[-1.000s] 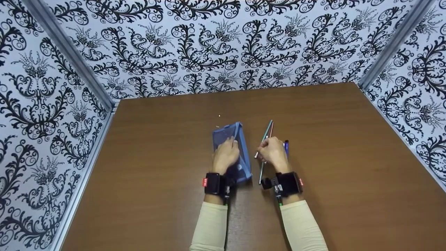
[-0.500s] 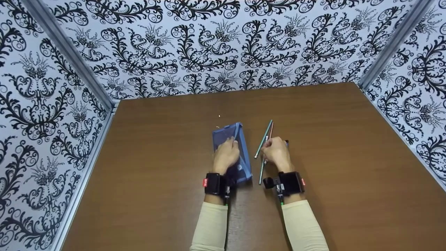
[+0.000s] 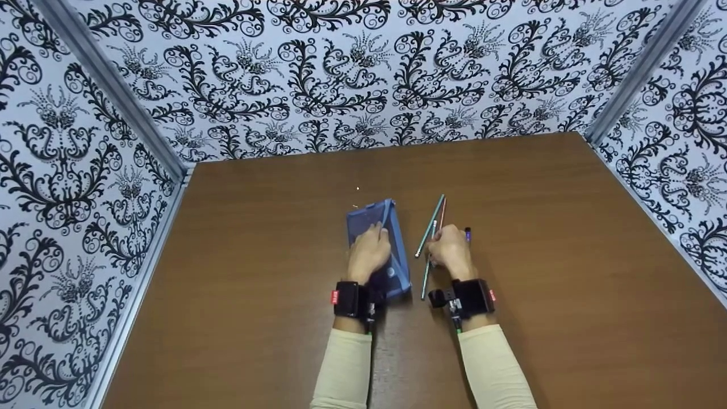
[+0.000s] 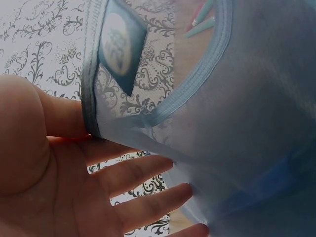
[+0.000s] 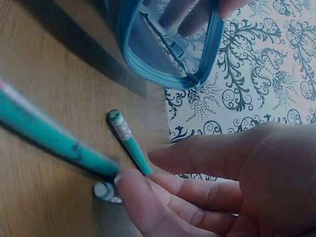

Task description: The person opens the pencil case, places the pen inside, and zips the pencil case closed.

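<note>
My left hand point(image 3: 369, 253) pinches the rim of a blue mesh zip pouch point(image 3: 400, 250) between thumb and index finger. Its other fingers spread against the mesh in the left wrist view, and the pouch mouth point(image 5: 153, 76) gapes. Over the pencils at right is my right hand point(image 3: 451, 250); its thumb and index finger stand apart, the index fingertip touching or overlapping a teal pencil point(image 5: 59, 140). A second teal pencil point(image 5: 133, 150) with an eraser lies behind the thumb. A reddish pencil point(image 3: 443, 210) is partly hidden. A white-ended item point(image 5: 103, 191) lies under the fingers.
A blue pen or marker point(image 3: 468, 234) lies just right of the right hand, mostly covered. Tiny pale bits point(image 3: 355, 206) lie beyond the pouch on the brown table point(image 3: 255, 272). Patterned walls point(image 3: 363, 74) enclose the back and sides.
My right hand has shifted slightly right, off the eraser end of the left teal pencil, and now covers more of the blue pen. The left hand and pouch hold still.
</note>
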Demonstrator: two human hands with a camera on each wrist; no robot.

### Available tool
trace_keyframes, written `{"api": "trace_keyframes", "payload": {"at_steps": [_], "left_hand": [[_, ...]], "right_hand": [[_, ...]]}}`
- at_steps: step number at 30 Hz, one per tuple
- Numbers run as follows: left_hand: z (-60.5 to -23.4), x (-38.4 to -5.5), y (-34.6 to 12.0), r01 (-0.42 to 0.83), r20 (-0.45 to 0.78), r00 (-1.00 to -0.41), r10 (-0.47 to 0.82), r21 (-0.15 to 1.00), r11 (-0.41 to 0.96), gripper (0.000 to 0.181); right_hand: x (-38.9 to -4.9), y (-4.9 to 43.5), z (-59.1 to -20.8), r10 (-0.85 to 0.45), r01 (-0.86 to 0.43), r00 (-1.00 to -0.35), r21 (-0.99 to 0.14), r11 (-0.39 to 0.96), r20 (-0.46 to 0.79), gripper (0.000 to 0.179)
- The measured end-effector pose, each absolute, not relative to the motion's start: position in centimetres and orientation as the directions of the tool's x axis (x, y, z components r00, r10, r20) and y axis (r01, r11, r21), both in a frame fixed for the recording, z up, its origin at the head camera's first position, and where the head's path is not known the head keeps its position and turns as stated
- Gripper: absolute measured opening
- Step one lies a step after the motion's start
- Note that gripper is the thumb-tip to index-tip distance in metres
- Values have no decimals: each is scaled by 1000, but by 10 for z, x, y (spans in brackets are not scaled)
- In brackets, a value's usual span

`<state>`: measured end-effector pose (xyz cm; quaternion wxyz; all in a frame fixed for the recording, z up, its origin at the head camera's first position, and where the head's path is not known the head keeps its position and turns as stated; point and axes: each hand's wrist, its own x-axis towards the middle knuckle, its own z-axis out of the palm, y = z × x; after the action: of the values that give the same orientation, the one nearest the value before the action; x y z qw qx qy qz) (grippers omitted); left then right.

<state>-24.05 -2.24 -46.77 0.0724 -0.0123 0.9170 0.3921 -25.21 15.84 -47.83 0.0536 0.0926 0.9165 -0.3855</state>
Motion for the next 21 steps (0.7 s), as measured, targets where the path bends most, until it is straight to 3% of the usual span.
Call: {"api": "trace_keyframes", "payload": {"at_steps": [13,21], "left_hand": [[-467,-241,-21,-66,-120,-992,26,704,707,51],[-468,-240,-21,-67,-120,-992,27,709,702,51]], "right_hand": [[-254,154,-480,150,187,-982,-550,814,-113,9],[-253,149,-481,144,182,-983,-524,832,-113,14]]}}
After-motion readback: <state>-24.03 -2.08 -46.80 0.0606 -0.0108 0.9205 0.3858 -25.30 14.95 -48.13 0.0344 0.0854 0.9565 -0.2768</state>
